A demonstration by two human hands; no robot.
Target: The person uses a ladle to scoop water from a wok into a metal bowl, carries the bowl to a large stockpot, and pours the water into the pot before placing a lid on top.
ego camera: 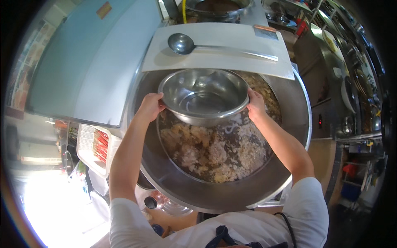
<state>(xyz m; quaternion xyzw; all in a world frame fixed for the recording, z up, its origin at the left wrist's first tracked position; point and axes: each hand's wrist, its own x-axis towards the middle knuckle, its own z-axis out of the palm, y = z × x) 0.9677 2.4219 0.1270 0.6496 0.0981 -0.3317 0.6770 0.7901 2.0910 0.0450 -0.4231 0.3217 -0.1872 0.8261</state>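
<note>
Between both hands I hold a wide stainless steel bowl [206, 100] by its rim; no food shows inside it. My left hand [152, 107] grips the rim's left side, and my right hand [256, 104] grips the right. Under the bowl is a very large round metal pot [217, 198], with dark liquid and pale brown, lumpy food [217, 152] in it. A white board [223, 63] lies across the pot's far side. On this board rest a long-handled metal ladle [181, 44] and a flat scraper with a copper-coloured edge [266, 33].
A large pale panel [93, 62] stands at the left. Below it, a white plastic basket [83, 145] holds red and pale stalks. Another metal basin [217, 11] with dark contents sits beyond the board. Metal counters with dishes [333, 46] run along the right. A dark-lidded jar [151, 202] stands near the pot.
</note>
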